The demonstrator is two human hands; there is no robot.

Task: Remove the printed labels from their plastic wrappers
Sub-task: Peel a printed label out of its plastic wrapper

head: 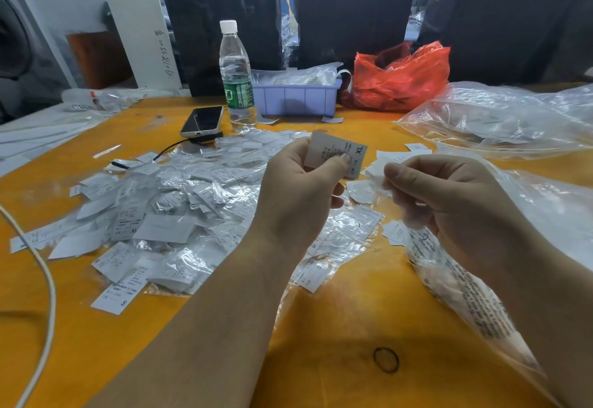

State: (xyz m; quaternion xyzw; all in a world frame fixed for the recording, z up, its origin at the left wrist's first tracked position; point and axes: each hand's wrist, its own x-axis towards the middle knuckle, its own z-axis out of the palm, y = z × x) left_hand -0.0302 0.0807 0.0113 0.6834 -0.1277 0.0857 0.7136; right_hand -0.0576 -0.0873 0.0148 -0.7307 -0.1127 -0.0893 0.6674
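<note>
Left hand [301, 179] pinches label [337, 154]; right hand [449, 195] beside.

Orange table [337, 327]: wrapped labels [167, 215] heaped centre-left; phone [202, 121], water bottle [236, 80], lilac tray [296, 97] upper centre.

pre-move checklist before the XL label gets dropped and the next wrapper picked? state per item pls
1. XL label held firmly: ok, left hand pinches it with the thumb on its face.
2. Label out of its wrapper: cannot tell, glare hides any film on it.
3. Empty wrapper separated: ok, right hand holds crumpled clear plastic apart from the label.
4. More wrapped labels at hand: ok, pile on the table.
5. Drop spot for finished labels: cannot tell, purple bin contents unclear.
</note>
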